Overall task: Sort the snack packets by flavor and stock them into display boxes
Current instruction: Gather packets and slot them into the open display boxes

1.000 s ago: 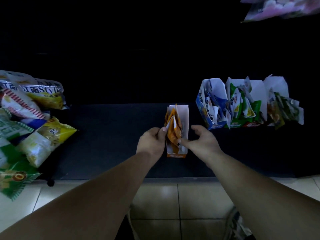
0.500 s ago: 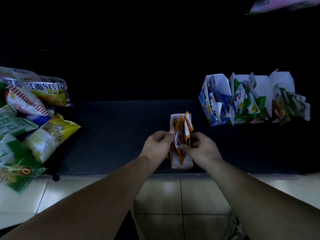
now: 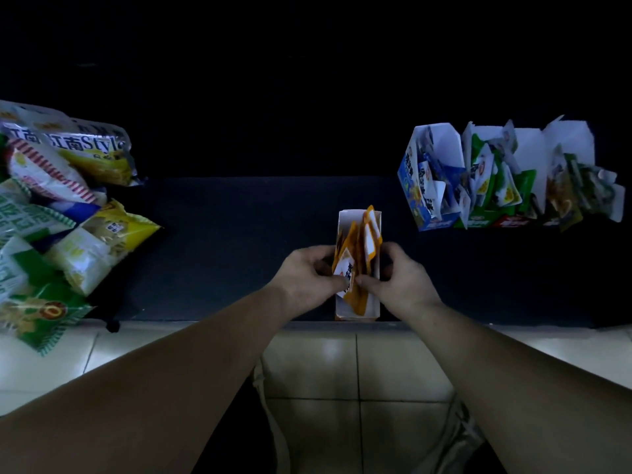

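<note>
The counter (image 3: 222, 251) is a dark, matted surface, and its near edge borders a tiled floor (image 3: 393, 364). At the left end lies a loose pile of large snack bags (image 3: 78, 213), the nearest of which overhang the near edge. At the far right, three filled display boxes stand side by side: a blue box (image 3: 415, 189), a green box (image 3: 489, 200) and a third box (image 3: 564, 196) whose colour is hard to read in the low light.

The orange display box (image 3: 357, 311) stands at near centre, with its near end at the counter edge. The left hand (image 3: 307, 278) and right hand (image 3: 403, 282) flank it with fingers curled, each pinching the orange packets (image 3: 367, 241) from its own side. The packets stand tilted and fanned, their tops above the box rim.

Probable faults:
- Downward pressure on the unbraced box may slide it off the near edge onto the floor.
- Uneven squeezing may let the slick packets spring out or splay apart.
- Forcing a tilted stack may buckle the thin card walls.
</note>
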Tool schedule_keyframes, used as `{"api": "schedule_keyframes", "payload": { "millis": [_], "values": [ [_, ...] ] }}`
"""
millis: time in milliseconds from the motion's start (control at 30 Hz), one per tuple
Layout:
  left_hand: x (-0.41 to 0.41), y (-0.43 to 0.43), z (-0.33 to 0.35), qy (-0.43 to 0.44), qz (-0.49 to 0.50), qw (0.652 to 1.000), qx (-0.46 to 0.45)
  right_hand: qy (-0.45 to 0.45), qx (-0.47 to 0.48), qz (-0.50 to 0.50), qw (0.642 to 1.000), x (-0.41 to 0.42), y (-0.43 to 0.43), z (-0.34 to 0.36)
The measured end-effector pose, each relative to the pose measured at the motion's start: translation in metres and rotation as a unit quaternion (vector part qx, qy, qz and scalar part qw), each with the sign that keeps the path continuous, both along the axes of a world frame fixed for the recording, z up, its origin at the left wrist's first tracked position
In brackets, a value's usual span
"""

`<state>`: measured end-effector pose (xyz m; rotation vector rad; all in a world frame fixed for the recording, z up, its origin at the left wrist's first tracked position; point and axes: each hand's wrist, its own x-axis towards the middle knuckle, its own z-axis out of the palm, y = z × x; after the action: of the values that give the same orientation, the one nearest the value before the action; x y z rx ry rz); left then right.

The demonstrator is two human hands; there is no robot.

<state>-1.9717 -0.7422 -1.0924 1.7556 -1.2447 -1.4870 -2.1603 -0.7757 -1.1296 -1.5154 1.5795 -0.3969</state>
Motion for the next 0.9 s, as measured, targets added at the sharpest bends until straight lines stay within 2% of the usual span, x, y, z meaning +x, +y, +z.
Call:
{"api": "schedule_keyframes", "payload": {
  "millis": [67,167,267,367,433,533,733,900],
  "values": [
    [0.003,-0.001,0.002,-0.016,-0.022,1.000,0.002,0.033,-0.022,-0.008,0.999,0.002,-0.004,0.001],
    [0.011,-0.001,0.010,-0.057,-0.042,0.998,-0.001,0.050,-0.006,0.010,0.999,0.000,-0.008,0.005],
    [0.020,0.001,0.018,-0.100,-0.025,0.995,-0.007,0.057,0.008,0.004,0.998,-0.005,-0.001,0.012],
    [0.025,0.008,0.024,-0.152,0.003,0.987,-0.053,0.041,0.016,-0.013,0.999,-0.009,0.014,0.014],
    [0.027,0.013,0.029,-0.143,0.012,0.987,-0.074,0.031,0.019,-0.015,0.999,-0.011,0.024,0.017],
    [0.029,0.018,0.035,-0.104,-0.002,0.992,-0.068,0.009,0.021,-0.016,1.000,-0.015,0.035,0.024],
    [0.034,0.017,0.040,-0.082,-0.018,0.994,-0.064,-0.059,0.037,-0.016,0.997,-0.017,0.037,0.039],
    [0.023,0.016,0.031,-0.107,-0.099,0.984,-0.103,-0.085,0.039,-0.005,0.996,-0.006,0.037,0.043]
  ]
}}
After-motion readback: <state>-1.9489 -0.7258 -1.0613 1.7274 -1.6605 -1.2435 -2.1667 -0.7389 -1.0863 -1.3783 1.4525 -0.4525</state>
